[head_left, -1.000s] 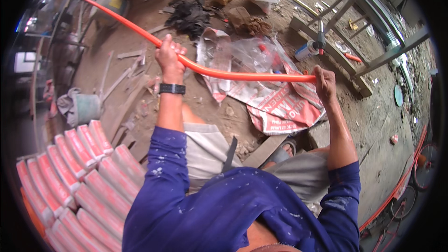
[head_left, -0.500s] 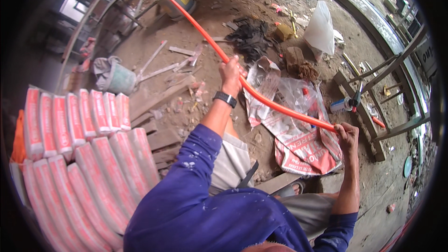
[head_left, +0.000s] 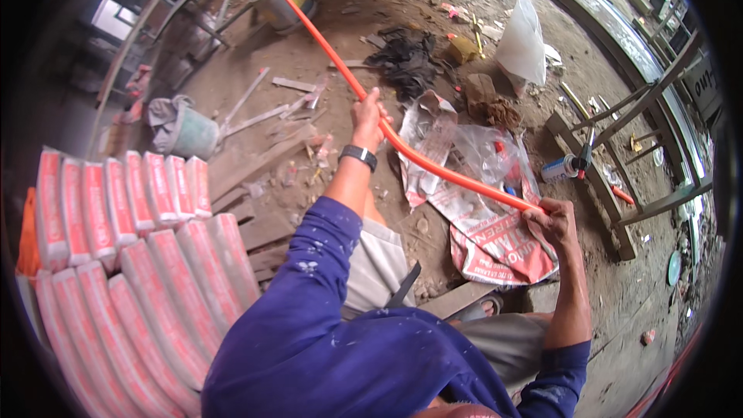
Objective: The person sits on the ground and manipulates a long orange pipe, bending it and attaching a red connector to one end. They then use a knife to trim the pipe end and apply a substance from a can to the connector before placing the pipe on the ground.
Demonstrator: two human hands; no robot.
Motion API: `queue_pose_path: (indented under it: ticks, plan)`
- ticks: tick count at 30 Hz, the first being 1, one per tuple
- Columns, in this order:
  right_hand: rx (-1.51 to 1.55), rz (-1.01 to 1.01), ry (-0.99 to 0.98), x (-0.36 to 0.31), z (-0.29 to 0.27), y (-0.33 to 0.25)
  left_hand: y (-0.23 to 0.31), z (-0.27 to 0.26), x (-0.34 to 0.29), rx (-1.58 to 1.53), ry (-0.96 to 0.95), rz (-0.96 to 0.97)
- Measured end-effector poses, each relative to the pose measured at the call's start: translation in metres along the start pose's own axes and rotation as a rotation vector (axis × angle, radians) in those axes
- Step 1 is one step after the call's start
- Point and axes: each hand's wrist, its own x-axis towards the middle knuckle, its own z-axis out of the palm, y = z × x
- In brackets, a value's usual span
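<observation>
A long orange plastic pipe [head_left: 449,173] runs slantwise in front of me, from the far left down toward the right, with a bend along its middle. Around its mid-length my left hand [head_left: 368,118] is closed, a dark-banded watch on that wrist. My right hand [head_left: 553,220] grips the near right end, fingers wrapped about it. Beneath the pipe lie a crumpled red-and-white sack [head_left: 499,248] and clear plastic sheeting [head_left: 484,151]. Right of the pipe, a gas canister [head_left: 556,169] with a black torch head leans by a wooden frame.
Stacked red-and-white paper bags [head_left: 155,286] fill the left side. Behind them stands a bucket [head_left: 193,133] draped with cloth; another bucket [head_left: 280,6] is near the pipe's far end. A wooden frame [head_left: 592,190] lies right. Black cloth [head_left: 404,62] and a white plastic bag [head_left: 522,42] rest on dirt.
Both hands and the pipe have shifted slightly left, the right hand a bit more, and its wrist has turned inward. The grip on the pipe stays. The whole view has also drifted a little.
</observation>
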Motion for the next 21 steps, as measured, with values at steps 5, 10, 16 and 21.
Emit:
queue_pose_path:
  ticks: [5,10,16,21]
  plan:
    - [-0.165,-0.053,0.037,0.016,0.004,0.028,-0.030,0.002,-0.029,-0.093,-0.039,-0.205]
    - [-0.028,0.015,-0.012,0.020,0.009,0.021,-0.056,0.011,-0.069,-0.316,-0.069,-0.225]
    - [-0.060,0.021,-0.059,0.021,0.005,0.022,-0.058,0.011,-0.068,-0.285,-0.048,-0.140]
    - [-0.078,0.018,-0.203,0.026,0.000,0.021,-0.045,0.000,-0.058,-0.259,-0.030,-0.143]
